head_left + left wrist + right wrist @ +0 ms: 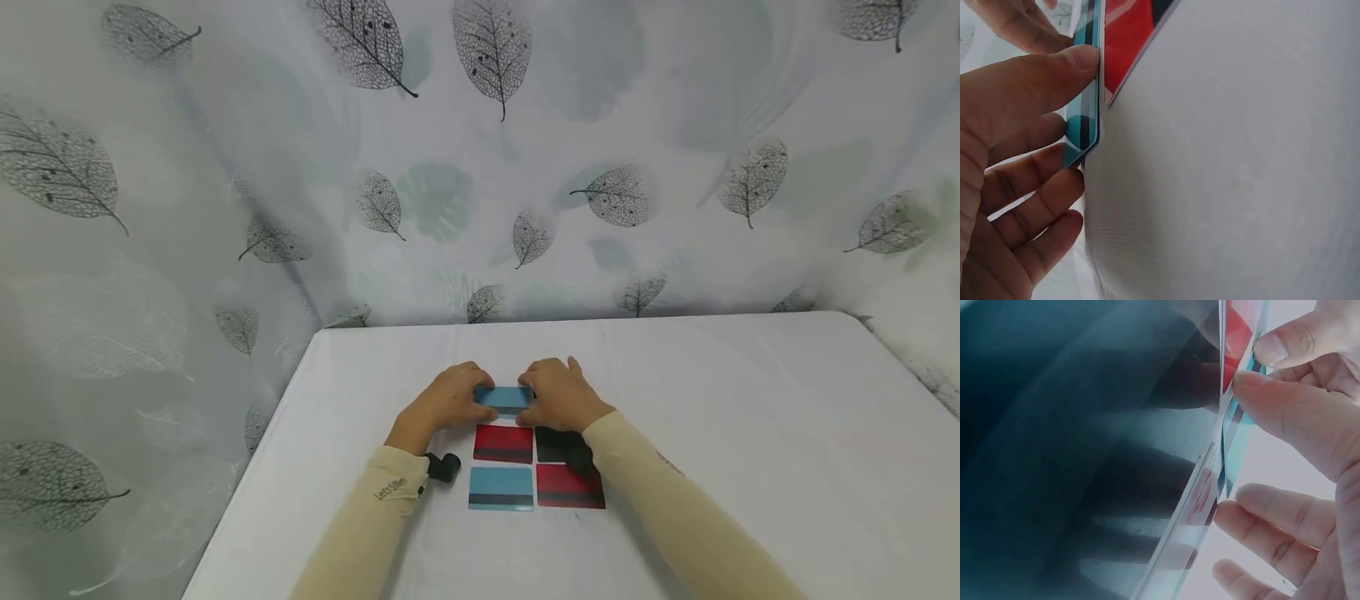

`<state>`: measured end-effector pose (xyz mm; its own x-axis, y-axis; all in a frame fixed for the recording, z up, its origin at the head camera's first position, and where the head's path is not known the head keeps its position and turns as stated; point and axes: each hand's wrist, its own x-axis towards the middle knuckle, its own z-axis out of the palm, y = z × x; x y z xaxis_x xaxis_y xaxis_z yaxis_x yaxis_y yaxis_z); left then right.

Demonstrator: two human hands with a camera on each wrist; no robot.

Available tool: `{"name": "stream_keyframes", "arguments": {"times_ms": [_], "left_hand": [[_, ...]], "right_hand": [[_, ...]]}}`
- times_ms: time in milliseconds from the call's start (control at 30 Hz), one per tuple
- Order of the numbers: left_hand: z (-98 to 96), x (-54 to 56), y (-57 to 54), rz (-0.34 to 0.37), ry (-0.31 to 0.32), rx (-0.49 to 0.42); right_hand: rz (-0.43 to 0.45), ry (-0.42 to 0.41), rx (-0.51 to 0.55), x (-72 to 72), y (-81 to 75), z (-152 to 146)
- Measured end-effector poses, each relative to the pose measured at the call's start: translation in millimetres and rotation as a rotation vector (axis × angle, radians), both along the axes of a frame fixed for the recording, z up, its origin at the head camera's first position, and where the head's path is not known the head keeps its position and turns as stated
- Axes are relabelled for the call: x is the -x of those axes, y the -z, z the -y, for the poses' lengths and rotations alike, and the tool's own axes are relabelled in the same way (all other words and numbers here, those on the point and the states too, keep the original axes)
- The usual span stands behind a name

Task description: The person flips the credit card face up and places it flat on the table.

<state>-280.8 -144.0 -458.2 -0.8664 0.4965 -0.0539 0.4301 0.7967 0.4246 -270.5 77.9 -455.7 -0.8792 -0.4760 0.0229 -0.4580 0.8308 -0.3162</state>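
Observation:
A blue card (502, 395) with a dark stripe lies between both hands, at the far end of a group of cards. My left hand (450, 398) pinches its left end; in the left wrist view the thumb is on the striped face of the blue card (1090, 94) and the fingers are behind it. From the other side my right hand (562, 396) pinches the right end. In the right wrist view, the two thumbs are close together along the edge of the blue card (1238, 440). Whether the card touches the table is unclear.
Nearer are a red card (503, 443), a black card (551, 444) partly under the right wrist, another blue card (501, 487) and another red card (566, 490). They lie on a white table (750, 433). Leaf-patterned cloth (525, 167) hangs behind. Dark wrist cameras sit below both hands.

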Motion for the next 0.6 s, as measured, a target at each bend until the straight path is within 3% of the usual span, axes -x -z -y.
{"name": "stream_keyframes", "arguments": {"times_ms": [200, 333, 600], "left_hand": [[0.8, -5.1, 3.6, 0.038, -0.009, 0.004], [-0.4, -5.4, 4.6, 0.021, -0.003, 0.023], [-1.3, 0.6, -5.2, 0.052, -0.019, 0.015]], "right_hand": [[0.012, -0.002, -0.010, -7.0, 1.8, 2], [-0.007, 0.015, -0.030, -10.8, 2.5, 2], [-0.012, 0.002, -0.034, -6.7, -5.5, 0]]}}
